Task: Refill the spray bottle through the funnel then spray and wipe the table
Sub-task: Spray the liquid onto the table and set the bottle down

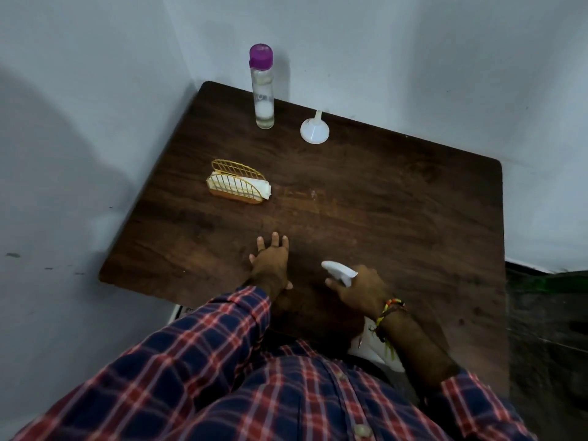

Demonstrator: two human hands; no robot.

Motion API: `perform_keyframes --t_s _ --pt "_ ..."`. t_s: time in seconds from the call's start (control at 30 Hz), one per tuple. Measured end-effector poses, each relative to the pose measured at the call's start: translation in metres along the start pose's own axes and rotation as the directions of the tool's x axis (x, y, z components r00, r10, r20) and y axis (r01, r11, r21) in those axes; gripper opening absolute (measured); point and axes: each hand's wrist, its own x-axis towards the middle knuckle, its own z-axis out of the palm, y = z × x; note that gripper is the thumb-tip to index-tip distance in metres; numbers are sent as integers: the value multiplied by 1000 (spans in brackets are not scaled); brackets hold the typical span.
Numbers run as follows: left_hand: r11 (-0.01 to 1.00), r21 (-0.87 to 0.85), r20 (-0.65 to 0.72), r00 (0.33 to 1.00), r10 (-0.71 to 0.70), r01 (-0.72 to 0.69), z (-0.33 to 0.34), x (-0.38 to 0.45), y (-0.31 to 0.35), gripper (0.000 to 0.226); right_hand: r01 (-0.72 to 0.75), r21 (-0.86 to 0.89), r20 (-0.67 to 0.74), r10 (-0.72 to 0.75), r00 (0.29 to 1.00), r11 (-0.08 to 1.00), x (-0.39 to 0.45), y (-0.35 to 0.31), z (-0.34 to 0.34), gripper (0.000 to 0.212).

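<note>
A dark brown wooden desk (pixel 381 202) stands in a corner of pale walls. The left hand (pixel 272 262) lies flat on it, fingers spread. The right hand (pixel 359 291) grips a white plastic spray bottle (pixel 339 272) by its head. Farther back stand a clear bottle with a purple cap (pixel 262 87), a white plastic funnel (pixel 315 128) resting mouth-down, and a gold wire napkin holder (pixel 237 183) with white napkins.

Purple-capped bottle (pixel 262 87), white funnel (pixel 314 128), plaid sleeve (pixel 203 338).
</note>
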Motion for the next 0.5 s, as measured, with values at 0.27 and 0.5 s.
perform_keyframes --t_s 0.27,0.5 --pt "999 -31 -11 999 -37 36 3 0 5 119 -38 53 -164 46 985 998 -27 17 -26 47" --pt "990 138 -250 968 30 5 22 -7 38 73 -117 424 -435 315 844 898 -15 60 -74 41"
